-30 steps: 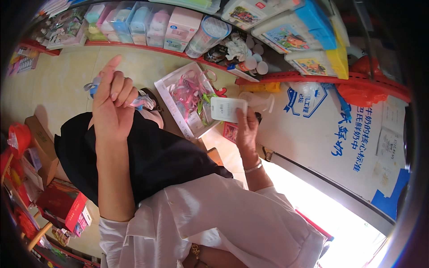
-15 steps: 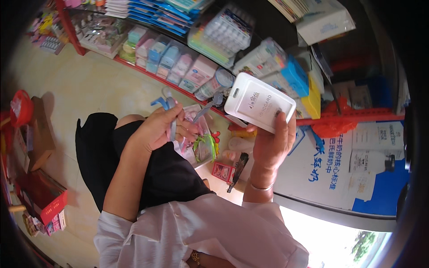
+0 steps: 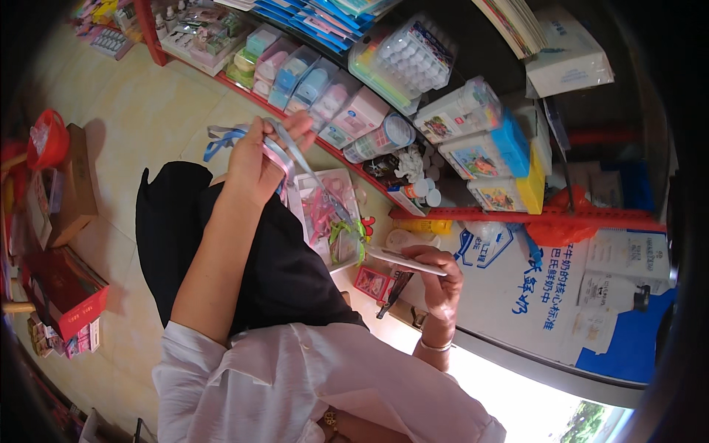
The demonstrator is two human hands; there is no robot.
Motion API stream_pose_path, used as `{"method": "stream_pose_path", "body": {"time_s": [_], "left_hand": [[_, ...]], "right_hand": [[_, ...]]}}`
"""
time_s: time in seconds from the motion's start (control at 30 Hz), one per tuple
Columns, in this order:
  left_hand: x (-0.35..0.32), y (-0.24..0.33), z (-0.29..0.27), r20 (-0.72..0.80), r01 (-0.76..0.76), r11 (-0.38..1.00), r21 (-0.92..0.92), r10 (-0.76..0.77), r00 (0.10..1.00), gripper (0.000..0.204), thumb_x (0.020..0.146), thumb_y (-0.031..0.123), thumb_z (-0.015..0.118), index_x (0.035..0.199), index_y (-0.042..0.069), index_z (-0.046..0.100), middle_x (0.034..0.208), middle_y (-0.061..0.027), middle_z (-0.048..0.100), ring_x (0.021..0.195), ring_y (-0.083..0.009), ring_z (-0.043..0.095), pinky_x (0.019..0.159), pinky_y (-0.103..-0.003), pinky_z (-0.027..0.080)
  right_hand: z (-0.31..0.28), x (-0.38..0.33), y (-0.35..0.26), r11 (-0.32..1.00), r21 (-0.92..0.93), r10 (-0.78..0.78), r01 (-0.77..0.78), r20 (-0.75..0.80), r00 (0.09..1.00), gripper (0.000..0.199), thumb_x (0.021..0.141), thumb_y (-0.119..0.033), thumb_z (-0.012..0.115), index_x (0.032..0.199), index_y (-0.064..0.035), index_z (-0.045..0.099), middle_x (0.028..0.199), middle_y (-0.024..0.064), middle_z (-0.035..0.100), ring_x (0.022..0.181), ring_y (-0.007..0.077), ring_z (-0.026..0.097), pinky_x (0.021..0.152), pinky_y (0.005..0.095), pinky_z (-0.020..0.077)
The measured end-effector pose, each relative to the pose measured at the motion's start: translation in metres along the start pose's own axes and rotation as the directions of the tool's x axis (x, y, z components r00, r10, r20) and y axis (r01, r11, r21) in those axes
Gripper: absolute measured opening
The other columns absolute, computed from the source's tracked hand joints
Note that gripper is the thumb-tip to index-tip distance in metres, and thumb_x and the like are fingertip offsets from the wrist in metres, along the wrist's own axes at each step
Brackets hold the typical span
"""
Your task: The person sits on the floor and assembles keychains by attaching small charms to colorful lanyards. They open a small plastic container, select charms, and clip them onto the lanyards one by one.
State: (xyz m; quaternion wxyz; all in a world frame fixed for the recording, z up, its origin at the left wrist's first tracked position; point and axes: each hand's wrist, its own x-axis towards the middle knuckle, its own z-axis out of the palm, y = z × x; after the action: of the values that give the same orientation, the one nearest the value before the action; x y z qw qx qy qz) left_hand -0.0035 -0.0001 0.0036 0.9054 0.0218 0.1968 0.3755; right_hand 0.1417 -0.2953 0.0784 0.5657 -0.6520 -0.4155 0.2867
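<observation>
My right hand (image 3: 436, 284) pinches a white badge holder (image 3: 405, 259), now seen nearly edge-on. A grey lanyard strap (image 3: 314, 176) runs taut from the badge end up to my left hand (image 3: 262, 159). That hand is closed on several lanyards, grey, pink and blue; a bunch of blue straps (image 3: 221, 136) hangs out on its left side. Some of its fingers reach out to the right. Between the hands, on the floor side, sits a clear plastic bin (image 3: 295, 203) with pink and green straps in it, partly hidden by my black-clothed leg.
Ahead runs a red-edged shelf (image 3: 251, 96) with boxed goods, a round tub (image 3: 384, 136) and building-toy boxes (image 3: 480, 159). A printed white panel (image 3: 509, 310) stands at the right. On the floor at left are a red basket (image 3: 48, 140), a cardboard box (image 3: 74, 184) and a red box (image 3: 66, 292).
My right hand has lowered and tilted the badge holder from face-on to edge-on. My left hand has moved up, drawing the grey strap out straight. The view has shifted a little.
</observation>
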Motion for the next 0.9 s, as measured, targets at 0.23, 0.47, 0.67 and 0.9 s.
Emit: {"method": "stream_pose_path", "body": {"time_s": [0.23,0.47,0.67,0.9], "left_hand": [[0.003,-0.001,0.002,-0.058,-0.007,0.993,-0.117,0.000,0.998,0.030,0.103,0.025,0.035,0.084,0.006,0.045,0.070,-0.0035,0.039,0.057,-0.0120,0.034,0.063,-0.027,0.039],[0.004,0.010,-0.013,0.223,0.010,1.000,-0.014,-0.006,0.975,0.038,0.100,0.037,0.041,0.094,0.001,0.052,0.062,0.0016,0.028,0.054,-0.0091,0.027,0.051,-0.021,0.027],[0.004,0.008,-0.012,0.264,-0.108,0.957,0.271,0.034,0.964,0.035,0.099,0.036,0.046,0.113,0.005,0.056,0.061,0.0048,0.029,0.054,-0.0051,0.025,0.051,-0.020,0.025],[0.002,-0.001,-0.004,0.310,-0.130,0.944,0.304,0.031,0.950,0.030,0.102,0.022,0.043,0.129,0.013,0.051,0.063,0.0051,0.030,0.057,-0.0054,0.025,0.052,-0.019,0.025]], "right_hand": [[-0.017,-0.009,0.088,0.989,0.055,0.143,-0.139,-0.077,0.987,0.028,0.079,0.012,0.050,0.101,-0.0019,0.060,0.121,0.0120,0.055,0.112,0.0200,0.054,0.097,0.0302,0.0425],[0.007,0.013,0.170,0.935,0.203,0.313,-0.291,-0.083,0.946,0.030,0.080,0.017,0.043,0.097,-0.0026,0.058,0.117,0.0080,0.057,0.109,0.0162,0.055,0.094,0.0270,0.0418],[0.019,0.004,0.218,0.921,0.220,0.349,-0.322,-0.097,0.932,0.020,0.084,0.011,0.048,0.094,-0.0041,0.057,0.121,0.0089,0.059,0.109,0.0170,0.055,0.092,0.0274,0.0443],[0.034,-0.010,0.257,0.780,0.511,0.447,-0.361,-0.051,0.893,0.026,0.082,0.011,0.048,0.101,-0.0018,0.058,0.110,0.0077,0.057,0.101,0.0200,0.059,0.084,0.0298,0.0518]]}}
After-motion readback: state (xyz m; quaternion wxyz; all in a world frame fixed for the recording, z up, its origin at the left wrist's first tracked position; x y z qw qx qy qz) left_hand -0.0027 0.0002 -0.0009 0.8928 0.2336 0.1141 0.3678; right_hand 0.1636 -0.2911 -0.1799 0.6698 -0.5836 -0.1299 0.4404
